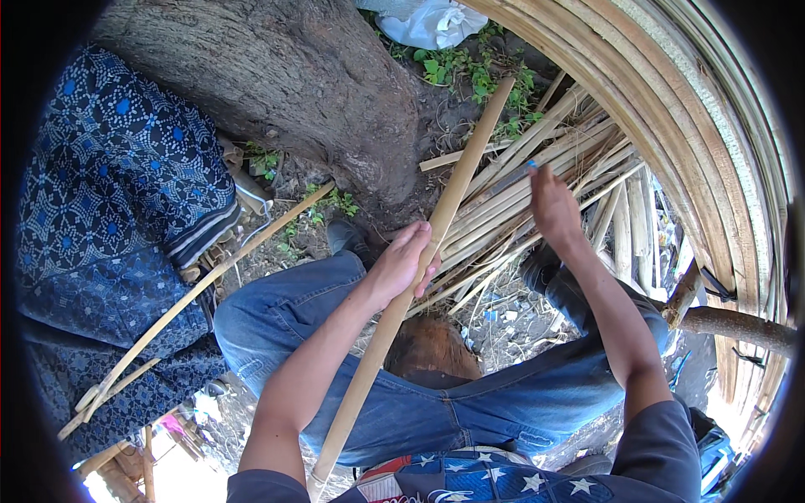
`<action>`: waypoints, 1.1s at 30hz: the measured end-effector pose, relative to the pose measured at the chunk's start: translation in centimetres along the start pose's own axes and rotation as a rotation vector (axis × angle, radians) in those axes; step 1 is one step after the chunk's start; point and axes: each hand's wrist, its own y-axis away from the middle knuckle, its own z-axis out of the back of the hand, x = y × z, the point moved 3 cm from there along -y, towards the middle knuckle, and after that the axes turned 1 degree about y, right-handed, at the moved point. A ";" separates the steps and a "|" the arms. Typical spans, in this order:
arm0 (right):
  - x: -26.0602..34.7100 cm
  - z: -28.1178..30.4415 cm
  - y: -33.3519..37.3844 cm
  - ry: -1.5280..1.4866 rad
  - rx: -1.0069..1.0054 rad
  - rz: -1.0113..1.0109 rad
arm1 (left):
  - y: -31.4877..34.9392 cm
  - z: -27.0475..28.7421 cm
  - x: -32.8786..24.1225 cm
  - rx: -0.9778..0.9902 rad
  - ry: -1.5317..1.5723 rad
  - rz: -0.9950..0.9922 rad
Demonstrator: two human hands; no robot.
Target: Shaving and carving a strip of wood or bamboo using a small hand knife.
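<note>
Pale yellowish-brown wood, smooth and narrow, makes up the long pole [381, 345] that we hold aslant from the lower centre of the frame to just above its middle. Our left hand [402, 260] grasps it near the centre of the frame: the thumb side lies along its upper face, and fingertips show past its right edge, so the grip is closed around the wood. Our right hand [555, 205], right of centre and well apart from the pole, is curled tight, with a small blue piece [532, 164] at its top (too little shows for us to tell what it is).

Behind that hand, a heap of split strips [511, 205] fans out, and the pole's upper part crosses in front of its left end. Below centre, between our jeans-clad legs [289, 314], a brown wood stump [429, 344] stands partly hidden by the pole. Long pale boards [671, 117] curve along the upper right, with a thick branch [738, 327] at the right edge. A tree trunk [285, 84] fills the upper left; below it, dark blue patterned cloth [117, 159] covers the left side, crossed at its lower part by a thin stick [201, 285].
</note>
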 end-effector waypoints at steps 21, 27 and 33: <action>6.0 -0.5 7.0 -0.291 0.041 0.651 | -0.5 1.7 -0.5 0.090 0.463 -0.012; 6.4 -0.4 7.3 -0.311 0.006 0.642 | 0.1 0.3 -1.0 0.101 0.398 -0.037; 6.4 0.2 7.2 -0.290 -0.016 0.625 | 0.6 -0.6 -1.0 0.146 0.275 -0.080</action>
